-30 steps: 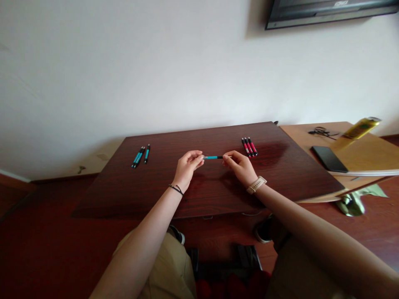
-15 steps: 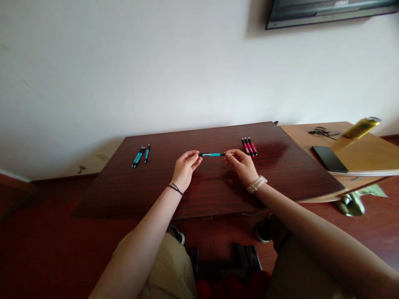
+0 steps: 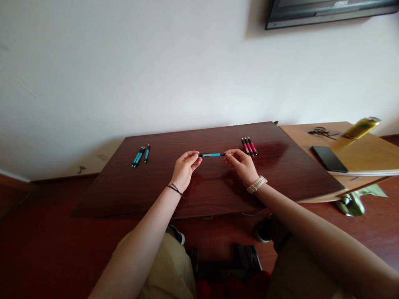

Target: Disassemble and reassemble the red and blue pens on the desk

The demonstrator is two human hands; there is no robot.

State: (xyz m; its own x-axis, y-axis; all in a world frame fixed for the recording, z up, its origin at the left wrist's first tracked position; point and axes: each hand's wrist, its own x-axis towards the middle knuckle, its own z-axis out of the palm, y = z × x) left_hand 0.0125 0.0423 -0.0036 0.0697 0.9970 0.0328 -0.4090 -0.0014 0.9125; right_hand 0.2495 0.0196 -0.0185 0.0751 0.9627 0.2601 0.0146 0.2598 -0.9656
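Note:
A blue-and-black pen (image 3: 215,155) lies level between my two hands, over the middle of the dark wooden table (image 3: 205,187). My left hand (image 3: 186,167) pinches its left end between thumb and fingers. At the other end, my right hand (image 3: 241,166) closes thumb and fingers on the pen, and a thin pale tip shows there. To the left on the table rest several blue pens (image 3: 137,157), one of them (image 3: 146,154) a little apart. Pink-and-black pens (image 3: 249,146) lie side by side just beyond my right hand.
A lighter wooden surface (image 3: 370,155) adjoins the table on the right. It carries a black phone (image 3: 329,158), a dark cable (image 3: 323,132) and a yellow can (image 3: 361,128). The white wall (image 3: 174,74) rises behind, with a television (image 3: 330,12) at upper right.
Both hands have stayed in place with the pen between them. The pen seems to have rolled slightly about its length, as its pale label looks a little different.

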